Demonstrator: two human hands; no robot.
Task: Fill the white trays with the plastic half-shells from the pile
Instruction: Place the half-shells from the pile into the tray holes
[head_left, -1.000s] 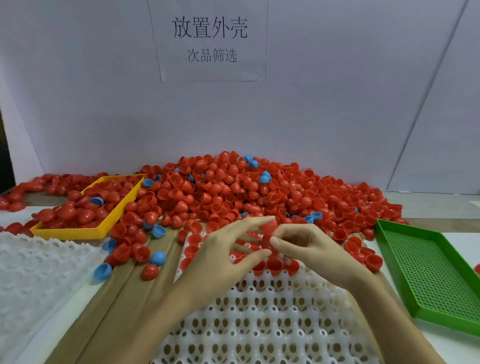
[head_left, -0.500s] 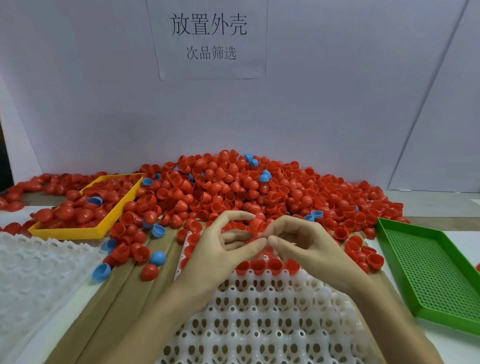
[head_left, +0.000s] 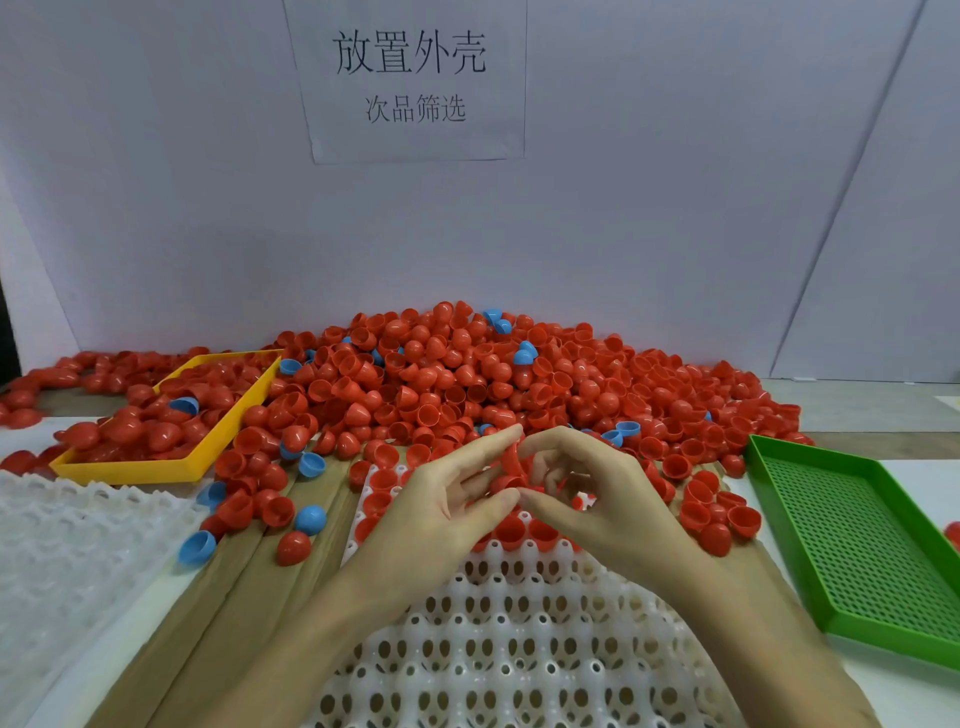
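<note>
From the head camera, both hands meet over the far end of the white perforated plastic tray (head_left: 519, 649). The left hand (head_left: 436, 514) and right hand (head_left: 602, 499) pinch red plastic half-shells (head_left: 511, 462) between thumbs and fingertips. Red shells fill the tray's far rows; nearer cells are bare. The big pile of red and blue half-shells (head_left: 467, 379) lies beyond. The yellow plastic tray (head_left: 171, 467) holds red shells and one blue; the green perforated tray (head_left: 857, 545) holds none. Another white tray (head_left: 67, 540) sits left.
</note>
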